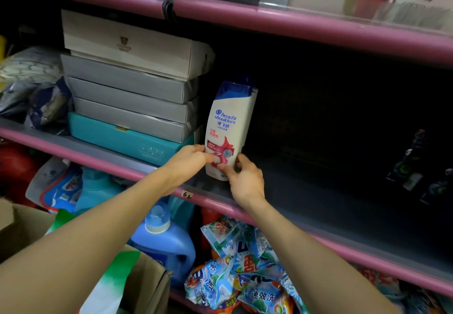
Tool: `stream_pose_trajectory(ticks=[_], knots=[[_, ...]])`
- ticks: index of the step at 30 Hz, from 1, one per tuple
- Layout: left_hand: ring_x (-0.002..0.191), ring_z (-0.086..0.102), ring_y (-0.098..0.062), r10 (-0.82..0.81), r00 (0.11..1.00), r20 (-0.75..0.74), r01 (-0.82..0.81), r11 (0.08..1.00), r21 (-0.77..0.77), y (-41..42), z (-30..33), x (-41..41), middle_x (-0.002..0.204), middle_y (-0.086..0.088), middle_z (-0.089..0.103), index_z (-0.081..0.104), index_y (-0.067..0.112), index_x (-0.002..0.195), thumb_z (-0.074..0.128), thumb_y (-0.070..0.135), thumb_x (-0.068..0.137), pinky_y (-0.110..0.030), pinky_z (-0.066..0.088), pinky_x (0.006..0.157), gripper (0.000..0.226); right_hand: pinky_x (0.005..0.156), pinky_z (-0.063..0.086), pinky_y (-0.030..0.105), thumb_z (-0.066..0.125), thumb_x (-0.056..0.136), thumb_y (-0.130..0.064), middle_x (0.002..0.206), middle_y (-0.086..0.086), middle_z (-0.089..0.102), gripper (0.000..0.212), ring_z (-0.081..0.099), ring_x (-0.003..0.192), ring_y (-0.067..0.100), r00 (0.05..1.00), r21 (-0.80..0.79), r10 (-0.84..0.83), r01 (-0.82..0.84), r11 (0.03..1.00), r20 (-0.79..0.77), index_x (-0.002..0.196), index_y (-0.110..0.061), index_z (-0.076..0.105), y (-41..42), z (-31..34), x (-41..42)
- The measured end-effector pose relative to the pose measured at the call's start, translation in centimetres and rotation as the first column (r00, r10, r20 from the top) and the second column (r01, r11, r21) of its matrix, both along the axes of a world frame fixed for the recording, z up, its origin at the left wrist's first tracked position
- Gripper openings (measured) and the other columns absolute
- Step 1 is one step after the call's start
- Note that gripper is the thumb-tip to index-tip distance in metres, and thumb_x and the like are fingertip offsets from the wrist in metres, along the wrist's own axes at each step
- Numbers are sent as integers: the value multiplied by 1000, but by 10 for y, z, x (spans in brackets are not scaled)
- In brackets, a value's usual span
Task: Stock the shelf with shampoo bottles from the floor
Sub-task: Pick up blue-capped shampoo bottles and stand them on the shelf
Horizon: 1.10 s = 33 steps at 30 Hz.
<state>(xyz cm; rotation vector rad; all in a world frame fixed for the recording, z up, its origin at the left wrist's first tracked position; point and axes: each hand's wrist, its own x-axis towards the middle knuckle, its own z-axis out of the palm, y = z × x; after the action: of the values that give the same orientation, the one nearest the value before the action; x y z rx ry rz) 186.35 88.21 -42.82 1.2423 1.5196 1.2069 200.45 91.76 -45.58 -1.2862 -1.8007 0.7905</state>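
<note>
A white shampoo bottle [229, 127] with a blue cap and red label art stands upright on the middle shelf [294, 191], just right of a stack of flat boxes. My left hand [190, 158] pinches its lower left side. My right hand [242, 179] grips its lower right edge near the base. Another white bottle seems to stand close behind it, mostly hidden.
Stacked grey, beige and teal boxes [130, 98] fill the shelf's left part. Dark bottles [414, 166] stand at the far right of it. Below are a blue detergent jug [159, 240] and detergent bags [245, 277]. A cardboard box [137, 284] sits at bottom left.
</note>
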Motion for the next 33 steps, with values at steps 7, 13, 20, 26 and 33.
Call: stream_pose_trajectory(ticks=[7, 13, 20, 26, 33], knots=[[93, 56, 4, -3, 1000, 17, 3, 1000, 1, 2, -2, 0, 90, 23, 67, 65, 34, 82, 61, 20, 85, -24, 36, 85, 15, 94, 51, 38, 62, 91, -36, 112, 1, 69, 33, 64, 103, 20, 997, -95, 31, -37, 995, -69, 121, -23, 60, 0, 3, 2], [95, 56, 1, 15, 1000, 16, -15, 1000, -1, 6, -3, -2, 93, 19, 67, 64, 33, 83, 60, 18, 85, -28, 37, 89, 15, 93, 49, 32, 58, 94, -35, 117, 2, 67, 32, 61, 108, 20, 998, -134, 44, -51, 990, -51, 124, -25, 59, 1, 4, 2], [99, 58, -4, 35, 999, 13, -35, 999, -9, 9, -4, -2, 93, 18, 67, 65, 32, 85, 61, 18, 84, -28, 38, 91, 14, 86, 46, 27, 58, 93, -36, 118, 1, 66, 33, 61, 109, 20, 998, -132, 45, -50, 990, -47, 124, -25, 58, 5, 2, 1], [112, 59, -25, 303, 952, -44, -299, 952, 71, -13, 3, 13, 115, -7, 65, 58, 13, 125, 60, 20, 88, -41, 46, 101, 37, 87, 54, 40, 61, 92, -37, 110, 8, 68, 37, 65, 98, 23, 993, -15, -95, 94, 995, -70, 119, -11, 57, -14, 17, 8], [89, 64, -12, 176, 961, -213, -123, 963, 238, -104, -14, 46, 94, 1, 70, 65, 25, 93, 58, 10, 88, -25, 50, 86, 18, 78, 49, 19, 55, 88, -4, 88, -6, 64, 21, 58, 80, 1, 981, 235, 127, -89, 968, -150, 107, -12, 61, -106, 12, 37]])
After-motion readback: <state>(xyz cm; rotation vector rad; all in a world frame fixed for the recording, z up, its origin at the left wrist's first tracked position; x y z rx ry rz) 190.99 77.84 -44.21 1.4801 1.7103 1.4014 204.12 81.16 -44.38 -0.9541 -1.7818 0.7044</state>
